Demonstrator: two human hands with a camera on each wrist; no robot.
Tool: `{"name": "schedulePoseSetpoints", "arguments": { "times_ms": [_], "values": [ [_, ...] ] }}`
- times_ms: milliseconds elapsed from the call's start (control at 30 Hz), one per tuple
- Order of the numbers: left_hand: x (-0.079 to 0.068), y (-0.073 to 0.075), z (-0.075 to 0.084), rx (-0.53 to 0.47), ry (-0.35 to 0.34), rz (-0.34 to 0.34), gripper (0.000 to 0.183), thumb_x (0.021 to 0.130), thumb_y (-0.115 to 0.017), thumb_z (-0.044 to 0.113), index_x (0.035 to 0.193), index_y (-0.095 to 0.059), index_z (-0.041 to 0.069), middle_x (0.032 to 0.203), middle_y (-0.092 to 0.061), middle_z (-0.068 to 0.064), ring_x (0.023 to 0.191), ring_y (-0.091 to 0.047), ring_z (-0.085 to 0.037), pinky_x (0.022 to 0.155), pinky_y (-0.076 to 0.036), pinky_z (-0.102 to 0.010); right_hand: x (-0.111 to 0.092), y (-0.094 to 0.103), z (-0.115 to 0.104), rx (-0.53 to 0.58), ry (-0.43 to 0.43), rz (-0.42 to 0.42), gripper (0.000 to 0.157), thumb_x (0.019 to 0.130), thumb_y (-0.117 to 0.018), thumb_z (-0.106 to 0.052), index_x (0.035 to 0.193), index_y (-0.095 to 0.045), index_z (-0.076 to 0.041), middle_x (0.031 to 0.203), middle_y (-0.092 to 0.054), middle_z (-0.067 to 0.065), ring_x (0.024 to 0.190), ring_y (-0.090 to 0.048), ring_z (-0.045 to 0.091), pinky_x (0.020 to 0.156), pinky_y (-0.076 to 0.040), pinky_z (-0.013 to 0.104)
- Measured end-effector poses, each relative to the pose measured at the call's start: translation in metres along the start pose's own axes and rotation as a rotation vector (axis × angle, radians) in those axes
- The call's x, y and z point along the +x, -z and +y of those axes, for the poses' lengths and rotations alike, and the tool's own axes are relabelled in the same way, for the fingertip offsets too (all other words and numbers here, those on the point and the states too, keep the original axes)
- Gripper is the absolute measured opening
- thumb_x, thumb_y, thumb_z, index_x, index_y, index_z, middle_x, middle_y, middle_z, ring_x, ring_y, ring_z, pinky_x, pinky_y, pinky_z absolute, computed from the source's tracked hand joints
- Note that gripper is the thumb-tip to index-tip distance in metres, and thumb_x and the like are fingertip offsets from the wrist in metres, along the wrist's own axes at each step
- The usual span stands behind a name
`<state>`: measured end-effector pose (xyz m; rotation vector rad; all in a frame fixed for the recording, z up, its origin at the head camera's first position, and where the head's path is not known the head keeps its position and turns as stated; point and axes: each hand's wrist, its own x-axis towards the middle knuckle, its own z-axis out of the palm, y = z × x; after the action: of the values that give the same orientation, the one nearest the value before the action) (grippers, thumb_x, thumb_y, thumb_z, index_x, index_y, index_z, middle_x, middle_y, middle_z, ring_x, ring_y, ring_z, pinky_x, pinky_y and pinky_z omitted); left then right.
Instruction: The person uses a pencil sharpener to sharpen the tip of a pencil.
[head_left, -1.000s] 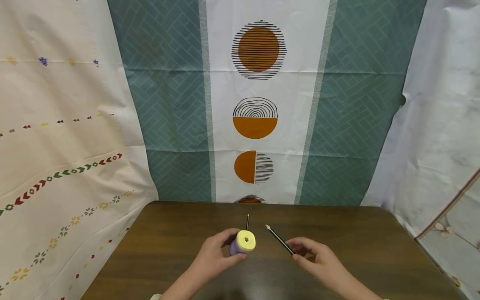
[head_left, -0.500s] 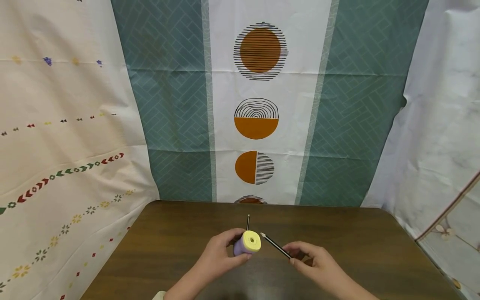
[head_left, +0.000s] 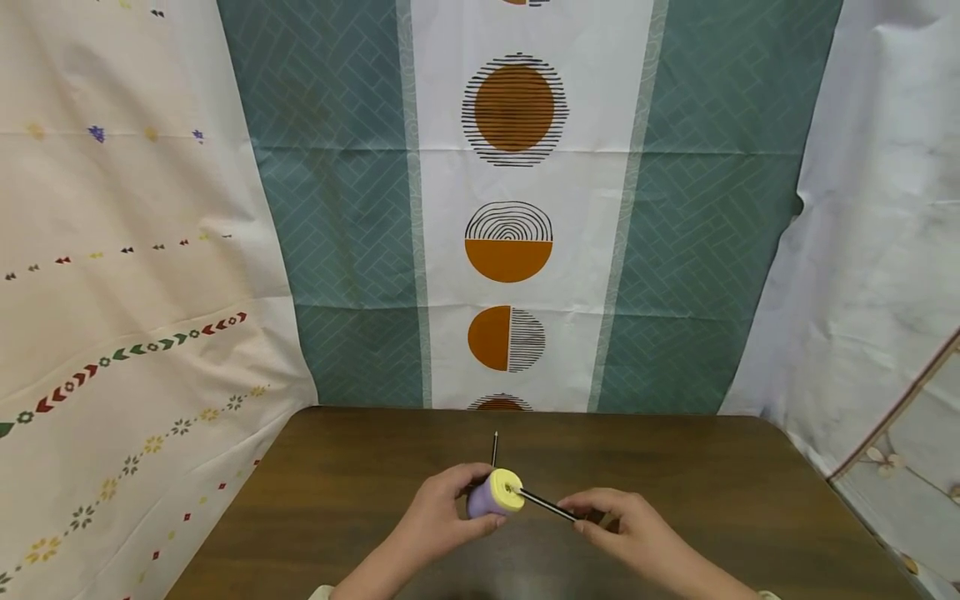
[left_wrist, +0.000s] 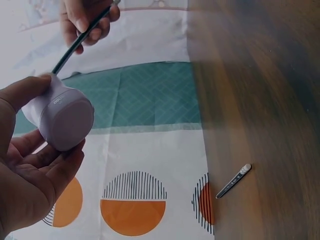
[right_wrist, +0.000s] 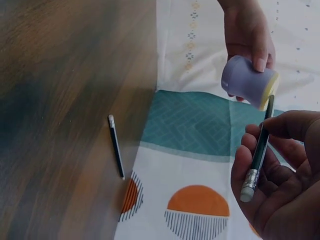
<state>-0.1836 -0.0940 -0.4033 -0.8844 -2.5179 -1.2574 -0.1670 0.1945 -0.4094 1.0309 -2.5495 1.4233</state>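
My left hand (head_left: 442, 510) grips a small purple pencil sharpener (head_left: 486, 498) with a yellow top, tilted so the yellow face points right. My right hand (head_left: 626, 521) pinches a dark striped pencil (head_left: 549, 505) near its eraser end. The pencil's sharpened tip meets the hole in the yellow face; how deep it sits cannot be told. In the right wrist view, the pencil's white eraser (right_wrist: 247, 194) and metal band point away from the sharpener. A second pencil (right_wrist: 116, 147) lies on the table beyond the left hand, its lower part hidden by that hand in the head view.
Both hands are above a dark brown wooden table (head_left: 675, 467). A green and white cloth (head_left: 345, 250) with orange circles hangs behind its far edge. Patterned pale cloths hang at left (head_left: 150, 333) and right (head_left: 862, 292).
My right hand has brought the pencil left and down until its tip reaches the sharpener's hole. My left hand has turned the sharpener's yellow face further toward the right.
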Motion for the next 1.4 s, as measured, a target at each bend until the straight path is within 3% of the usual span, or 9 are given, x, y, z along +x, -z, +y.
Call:
{"name": "schedulePoseSetpoints", "arguments": {
  "times_ms": [333,633,1000,1267,1400],
  "values": [
    [-0.001,0.004,-0.002,0.059,-0.002,-0.012,0.046,0.077,-0.091,0.021,0.117,-0.072,0.009,0.113,-0.075,-0.005,0.096,-0.068,-0.017,0.08,-0.057,-0.027,0.004,0.01,0.001,-0.121,0.091,0.006,0.023,0.096,-0.069,-0.008,0.117,-0.076,-0.005,0.091,-0.076,0.003,0.074,-0.051,-0.011,0.056,-0.048,0.02],
    [0.0,0.004,-0.002,0.099,0.002,0.009,0.044,0.074,-0.092,0.02,0.112,-0.072,0.01,0.109,-0.076,-0.005,0.092,-0.066,-0.015,0.076,-0.054,-0.024,0.011,0.016,-0.01,-0.148,-0.119,-0.037,0.024,0.096,-0.07,-0.025,0.109,-0.077,-0.005,0.102,-0.079,0.009,0.079,-0.057,-0.01,0.061,-0.051,0.019],
    [-0.001,0.0,-0.005,0.075,-0.012,-0.017,0.042,0.078,-0.09,0.024,0.113,-0.073,0.01,0.113,-0.075,-0.006,0.096,-0.066,-0.017,0.076,-0.054,-0.022,0.019,0.014,-0.007,-0.304,0.004,0.008,0.015,0.095,-0.072,-0.023,0.104,-0.079,-0.013,0.098,-0.08,0.0,0.086,-0.067,-0.006,0.068,-0.056,0.021],
    [-0.001,-0.003,-0.008,-0.006,-0.044,-0.01,0.041,0.078,-0.09,0.022,0.113,-0.074,0.008,0.112,-0.076,-0.008,0.092,-0.066,-0.009,0.076,-0.057,-0.02,0.021,0.011,-0.002,-0.272,0.028,-0.002,0.016,0.096,-0.07,-0.021,0.105,-0.079,-0.012,0.099,-0.08,0.001,0.087,-0.068,-0.004,0.068,-0.056,0.021],
    [-0.003,-0.002,-0.009,-0.001,-0.06,-0.012,0.041,0.079,-0.09,0.022,0.113,-0.074,0.007,0.114,-0.077,-0.01,0.094,-0.068,-0.011,0.076,-0.057,-0.02,0.022,0.008,0.0,-0.21,-0.003,-0.022,0.02,0.097,-0.068,-0.024,0.105,-0.079,-0.01,0.1,-0.08,0.004,0.087,-0.068,-0.004,0.069,-0.056,0.021]
  ]
}}
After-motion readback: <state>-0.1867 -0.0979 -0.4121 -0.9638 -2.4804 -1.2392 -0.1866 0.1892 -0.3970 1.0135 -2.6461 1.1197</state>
